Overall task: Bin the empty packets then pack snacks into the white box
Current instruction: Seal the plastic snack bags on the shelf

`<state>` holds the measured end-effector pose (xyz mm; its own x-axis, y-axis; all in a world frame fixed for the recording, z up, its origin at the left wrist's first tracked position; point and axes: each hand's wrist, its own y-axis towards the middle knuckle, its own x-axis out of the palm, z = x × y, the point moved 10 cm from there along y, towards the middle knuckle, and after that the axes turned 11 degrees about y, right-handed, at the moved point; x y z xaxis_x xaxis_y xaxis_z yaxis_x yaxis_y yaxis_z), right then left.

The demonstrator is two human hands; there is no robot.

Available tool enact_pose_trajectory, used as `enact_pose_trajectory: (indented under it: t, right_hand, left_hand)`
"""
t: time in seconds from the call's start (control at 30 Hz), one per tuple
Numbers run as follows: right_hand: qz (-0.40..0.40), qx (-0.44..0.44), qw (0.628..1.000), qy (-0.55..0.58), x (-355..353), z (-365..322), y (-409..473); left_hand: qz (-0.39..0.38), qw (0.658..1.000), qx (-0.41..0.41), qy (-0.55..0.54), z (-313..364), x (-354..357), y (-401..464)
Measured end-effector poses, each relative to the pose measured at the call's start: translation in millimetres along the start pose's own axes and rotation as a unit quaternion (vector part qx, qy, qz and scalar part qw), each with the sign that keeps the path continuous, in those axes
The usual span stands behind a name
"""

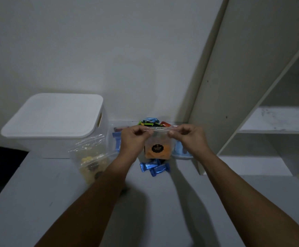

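Observation:
Both hands hold a clear zip bag of orange snacks (pixel 158 148) with a black round label, lifted above the table. My left hand (pixel 133 138) pinches the bag's top strip at its left end and my right hand (pixel 189 138) pinches it at the right end. The white box (pixel 56 122) stands at the back left with its lid on. A clear bag of yellow snacks (pixel 91 161) leans in front of the box. Blue wrapped bars (pixel 154 168) lie under the held bag. More packets, green, black, red and light blue (pixel 150 123), are piled against the wall behind my hands.
The grey table (pixel 145 211) runs toward me, and its left edge drops into a dark area. A white shelf unit (pixel 252 122) stands at the right, with its side panel close to my right hand. A plain wall is behind.

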<state>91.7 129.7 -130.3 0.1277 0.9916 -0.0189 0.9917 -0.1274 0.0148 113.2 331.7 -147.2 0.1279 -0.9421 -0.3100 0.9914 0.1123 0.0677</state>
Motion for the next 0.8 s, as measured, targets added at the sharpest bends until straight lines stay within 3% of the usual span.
enact_pose_trajectory:
  t: [0.4,0.63,0.8]
  right_hand:
    - [-0.044,0.019,0.999,0.009,6.9,-15.4,-0.6]
    - [-0.025,0.018,0.999,-0.043,2.1,-19.1,2.1]
    - [-0.069,0.021,0.994,-0.083,9.6,-17.6,1.5]
  left_hand:
    - [-0.044,0.999,-0.020,0.005,6.5,10.8,1.2]
    - [-0.074,0.997,-0.015,-0.008,15.6,22.8,-3.7]
    - [-0.064,0.998,-0.013,0.004,15.9,23.0,-3.7]
